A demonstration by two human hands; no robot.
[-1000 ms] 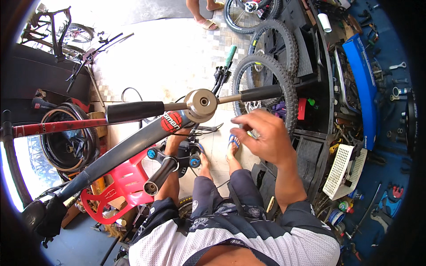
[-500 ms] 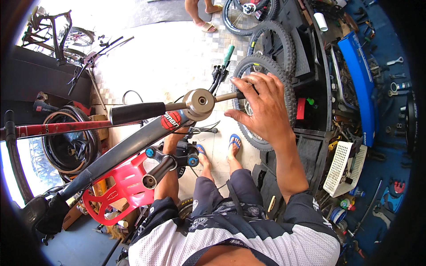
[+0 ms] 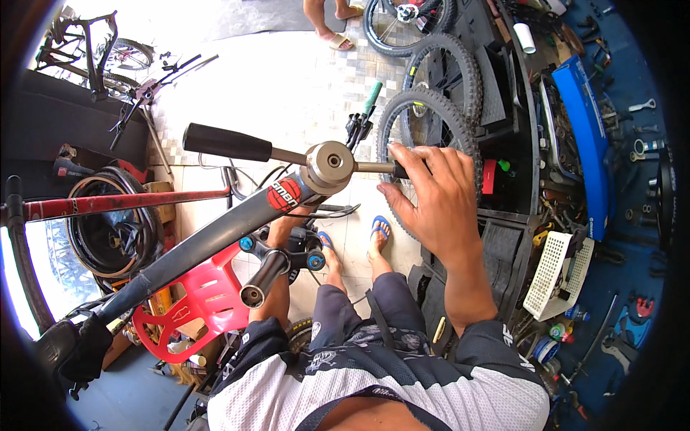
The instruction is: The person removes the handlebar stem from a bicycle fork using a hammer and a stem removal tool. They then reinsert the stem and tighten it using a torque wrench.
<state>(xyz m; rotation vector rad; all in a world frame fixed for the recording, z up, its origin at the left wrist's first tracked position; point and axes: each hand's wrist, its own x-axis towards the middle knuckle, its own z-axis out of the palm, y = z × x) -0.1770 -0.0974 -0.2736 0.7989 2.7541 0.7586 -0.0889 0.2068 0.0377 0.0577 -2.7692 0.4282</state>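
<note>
A headset press (image 3: 330,169) with a round metal head and two black-ended handles sits at the front end of a dark bicycle frame (image 3: 194,238). My right hand (image 3: 440,192) is around the right handle's black grip, thumb apart from the curled fingers. The left handle (image 3: 226,144) sticks out free. My left forearm passes behind a bicycle fork and stem part (image 3: 267,276) with blue caps; only a bit of my left hand (image 3: 289,227) shows below the frame tube, its fingers hidden.
A red tube (image 3: 129,202) crosses at left, near a pink plastic chair (image 3: 198,305). Bicycle wheels (image 3: 424,115) lean at the right against a dark bench. Tools hang on a blue board (image 3: 625,237), beside a cream basket (image 3: 550,284). Another person's feet (image 3: 338,39) stand far off.
The press handles have turned clockwise: the left one swung away from me, the right one toward me. My right hand moved along with the right handle, slightly nearer and rightward.
</note>
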